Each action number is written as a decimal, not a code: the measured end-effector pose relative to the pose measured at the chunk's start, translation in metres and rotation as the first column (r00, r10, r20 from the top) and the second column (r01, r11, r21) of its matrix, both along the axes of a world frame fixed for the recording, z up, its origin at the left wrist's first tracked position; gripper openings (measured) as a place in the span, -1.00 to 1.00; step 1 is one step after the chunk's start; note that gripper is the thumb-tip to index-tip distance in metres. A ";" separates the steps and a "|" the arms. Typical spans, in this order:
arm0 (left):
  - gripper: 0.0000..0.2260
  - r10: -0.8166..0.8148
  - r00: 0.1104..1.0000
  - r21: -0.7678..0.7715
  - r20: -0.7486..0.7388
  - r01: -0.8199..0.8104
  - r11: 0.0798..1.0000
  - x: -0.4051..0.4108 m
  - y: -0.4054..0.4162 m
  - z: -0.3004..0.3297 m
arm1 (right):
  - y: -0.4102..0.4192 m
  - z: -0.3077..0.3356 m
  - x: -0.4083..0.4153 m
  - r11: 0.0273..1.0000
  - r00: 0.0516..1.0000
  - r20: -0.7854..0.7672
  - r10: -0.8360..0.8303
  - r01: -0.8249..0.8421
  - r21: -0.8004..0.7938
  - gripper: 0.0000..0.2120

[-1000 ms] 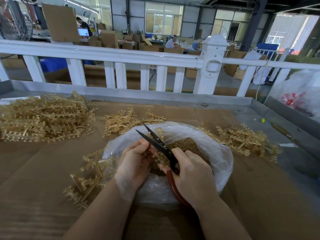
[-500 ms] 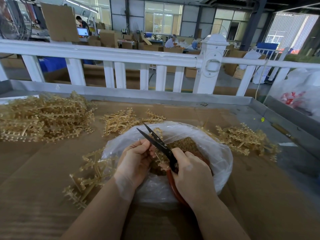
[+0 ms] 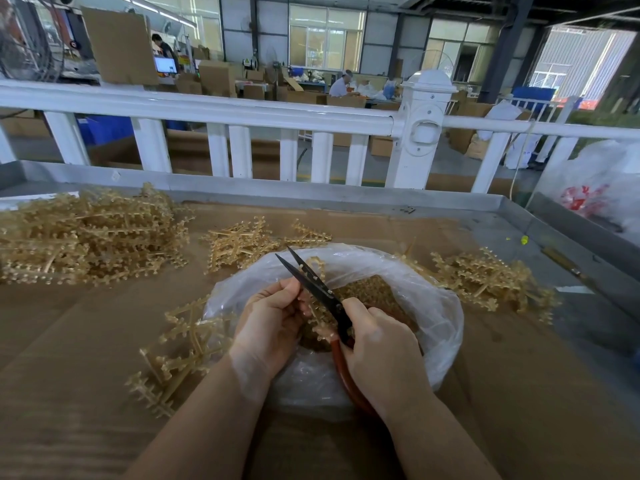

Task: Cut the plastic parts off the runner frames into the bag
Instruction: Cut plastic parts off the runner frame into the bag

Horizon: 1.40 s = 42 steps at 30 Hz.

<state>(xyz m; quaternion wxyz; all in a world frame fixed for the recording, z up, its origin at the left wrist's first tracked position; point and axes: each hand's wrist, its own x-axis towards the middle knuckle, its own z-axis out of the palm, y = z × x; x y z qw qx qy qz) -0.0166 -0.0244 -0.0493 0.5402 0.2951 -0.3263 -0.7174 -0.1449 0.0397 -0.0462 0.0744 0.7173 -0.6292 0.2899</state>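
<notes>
Brown cardboard (image 3: 86, 341) is covering the whole bench, with a grey metal lip running round it and a white railing (image 3: 221, 109) standing just behind, and past that a big workshop is sitting full of boxes with a couple of people working at far tables. Using the clear plastic bag (image 3: 436, 306) in the middle as the landmark: it's lying open, with loose cut parts (image 3: 367, 289) piling up inside. Right over its mouth the left hand (image 3: 270, 327) is pinching a runner frame (image 3: 317, 265), and the right hand (image 3: 381, 355) is wrapping around the red-handled scissors (image 3: 318, 285), blades parted a little. More frames are lying left of the bag (image 3: 180, 344), behind it (image 3: 242, 240), to its right (image 3: 485, 278), and a big heap (image 3: 86, 237) is sitting far left.
</notes>
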 end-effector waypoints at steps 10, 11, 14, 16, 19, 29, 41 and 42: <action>-0.84 0.038 0.999 -0.039 0.036 -0.037 0.999 -0.002 0.002 0.001 | 0.000 -0.001 0.000 0.999 0.999 0.033 -0.026 0.027 -0.029 -0.77; -0.87 0.027 0.999 -0.048 0.040 -0.025 0.999 -0.002 0.003 0.002 | 0.000 -0.001 0.000 0.999 0.999 0.031 -0.033 0.034 -0.027 -0.76; -0.89 -0.006 0.999 -0.046 0.039 0.008 0.999 -0.002 0.005 0.003 | 0.000 -0.001 0.000 0.999 0.998 0.023 -0.051 0.051 -0.017 -0.74; -0.90 -0.017 0.999 -0.050 0.041 0.019 0.999 -0.002 0.005 0.003 | 0.001 -0.001 0.000 0.998 0.998 0.029 -0.059 0.059 -0.013 -0.74; -0.90 -0.024 0.999 -0.048 0.044 0.026 0.998 -0.002 0.006 0.004 | 0.001 -0.002 0.000 0.998 0.998 0.040 -0.055 0.055 -0.011 -0.73; -0.81 -0.001 1.000 0.008 -0.031 0.001 1.000 0.000 0.005 0.006 | 0.002 -0.002 0.002 0.999 0.998 0.045 -0.049 0.049 -0.002 -0.64; -0.88 0.001 1.000 -0.031 -0.006 -0.001 1.000 -0.003 0.005 0.003 | 0.002 0.000 0.002 0.998 0.997 0.056 -0.053 0.054 -0.020 -0.82; -0.88 -0.001 1.000 -0.032 -0.004 0.001 0.999 -0.003 0.005 0.003 | 0.002 0.000 0.002 0.998 0.997 0.055 -0.049 0.051 -0.022 -0.82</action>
